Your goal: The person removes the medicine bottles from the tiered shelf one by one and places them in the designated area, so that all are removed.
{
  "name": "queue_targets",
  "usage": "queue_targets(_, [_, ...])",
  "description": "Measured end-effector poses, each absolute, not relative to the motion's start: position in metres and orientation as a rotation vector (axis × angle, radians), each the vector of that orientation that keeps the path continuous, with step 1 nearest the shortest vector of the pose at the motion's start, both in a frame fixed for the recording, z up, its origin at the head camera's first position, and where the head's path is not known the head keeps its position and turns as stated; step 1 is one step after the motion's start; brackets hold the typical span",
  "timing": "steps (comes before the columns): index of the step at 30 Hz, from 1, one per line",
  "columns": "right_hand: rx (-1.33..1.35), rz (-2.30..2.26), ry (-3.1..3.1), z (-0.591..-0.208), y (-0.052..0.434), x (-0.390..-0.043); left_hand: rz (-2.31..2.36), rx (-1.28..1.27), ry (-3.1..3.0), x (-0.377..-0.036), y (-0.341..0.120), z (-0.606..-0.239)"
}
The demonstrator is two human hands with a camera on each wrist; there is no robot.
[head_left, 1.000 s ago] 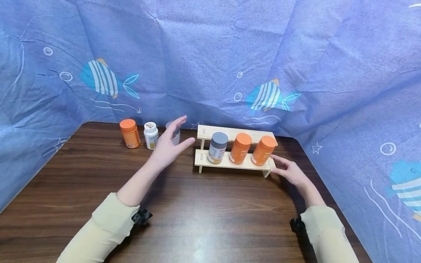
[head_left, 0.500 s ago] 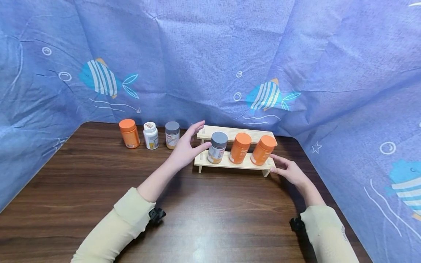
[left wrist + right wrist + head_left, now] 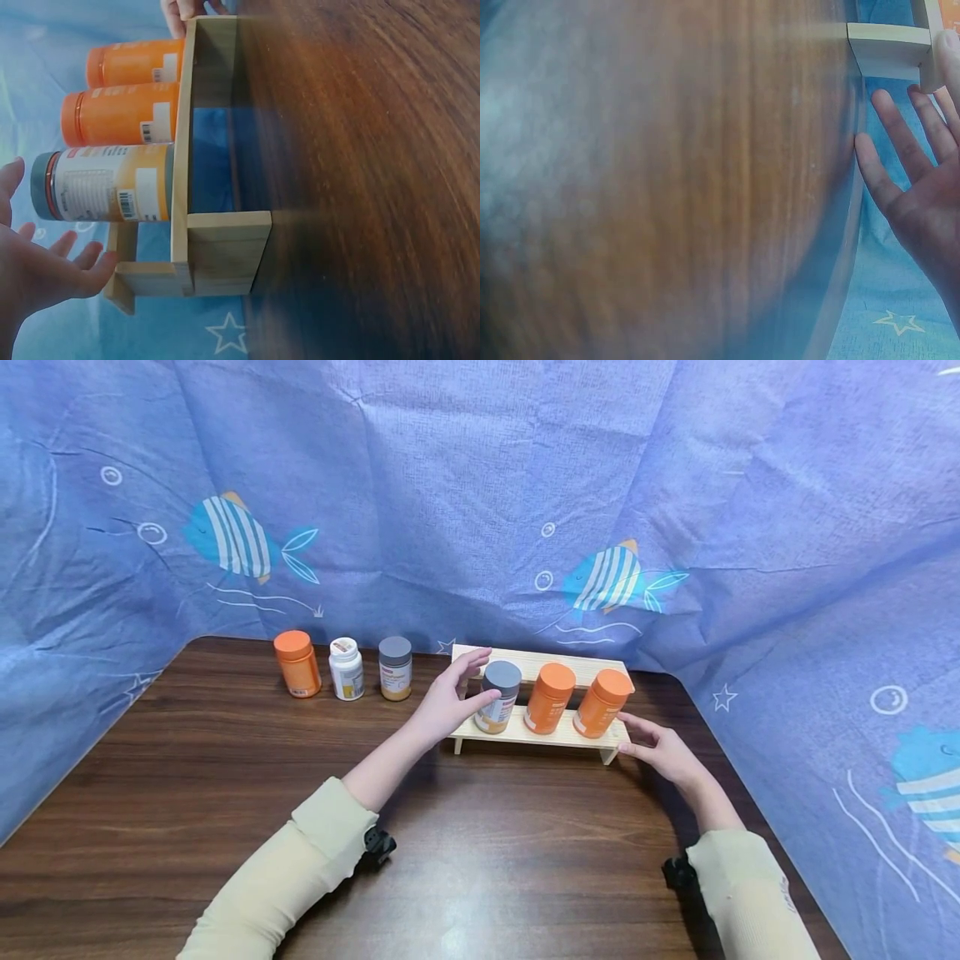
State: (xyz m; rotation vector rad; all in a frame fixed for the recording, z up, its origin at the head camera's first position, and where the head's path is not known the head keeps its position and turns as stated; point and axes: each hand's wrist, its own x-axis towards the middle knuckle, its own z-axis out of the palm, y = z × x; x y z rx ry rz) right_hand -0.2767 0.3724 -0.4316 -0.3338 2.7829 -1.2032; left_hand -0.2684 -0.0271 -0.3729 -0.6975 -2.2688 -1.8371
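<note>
On the dark wooden tabletop (image 3: 225, 777) stands a small two-step wooden rack (image 3: 536, 733), its lower step carrying three bottles in a row: a grey-capped bottle (image 3: 498, 697) at the left end, an orange bottle (image 3: 549, 697) in the middle and a second orange bottle (image 3: 602, 702) at the right end. The left hand (image 3: 447, 702) is at the rack's left end with fingers spread and only lightly bent around the grey-capped bottle; the thumb lies against or just short of its front and the fingers reach behind its cap, though from the left wrist view the palm looks to be still a little apart from it, so a firm grip cannot be confirmed. The right hand (image 3: 660, 747) rests flat and relaxed on the tabletop just beside the rack's right end, fingertips touching or almost touching the lower step. Well to the left, near the fish-print blue cloth (image 3: 480, 485), three more bottles stand in a line: an orange one (image 3: 297, 663), a white one (image 3: 346, 669) and a grey-capped one (image 3: 394, 667).
</note>
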Motion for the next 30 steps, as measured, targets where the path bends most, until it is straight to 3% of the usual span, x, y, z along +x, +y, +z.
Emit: queue_targets(30, [-0.322,-1.248,2.757,-0.4298,0.3716,-0.2754,-1.787,-0.650,-2.327,-0.2749,-0.0205,-0.3737])
